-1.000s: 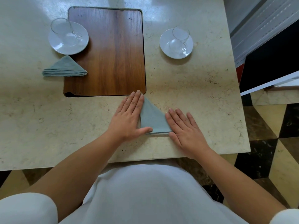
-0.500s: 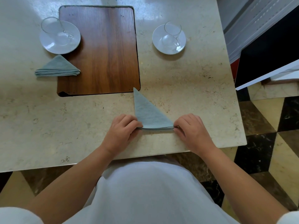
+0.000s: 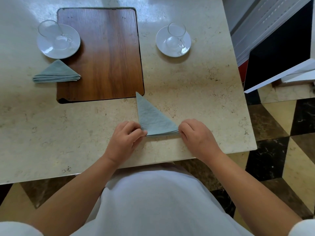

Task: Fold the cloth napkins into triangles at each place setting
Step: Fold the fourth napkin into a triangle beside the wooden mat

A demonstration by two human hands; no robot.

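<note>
Looking down through the head camera, we see 2 place settings on the marble table (image 3: 196,86). The near napkin (image 3: 154,120), a blue-grey cloth already in a layered triangle, lies flat close to the table's front edge. Its stacked long edge faces us, and its tip reaches the near right corner of the wooden board (image 3: 102,53).

Our left hand (image 3: 125,139) has its fingers curled and pinches the triangle's near left corner, thumb on top. Our right hand (image 3: 198,136) is curled the same way at the near right corner, fingertips against the stacked edge (we cannot tell whether they reach under the layers).

At the left, the far napkin (image 3: 57,73) sits finished as a triangle, partly over the board's left edge and just in front of the left saucer (image 3: 46,51), which holds a glass cup (image 3: 51,31). The right saucer (image 3: 163,48) holds its own glass cup (image 3: 176,34) but has no napkin beside it, and the near napkin lies well apart from it.

We judge the folding of this second napkin to be done, so the step in hand is taking hold of it for placement. The next move calls for lifting both corners together so the layers do not slide. We would then carry the triangle towards the right saucer and set it down just in front, matching the left setting.
</note>
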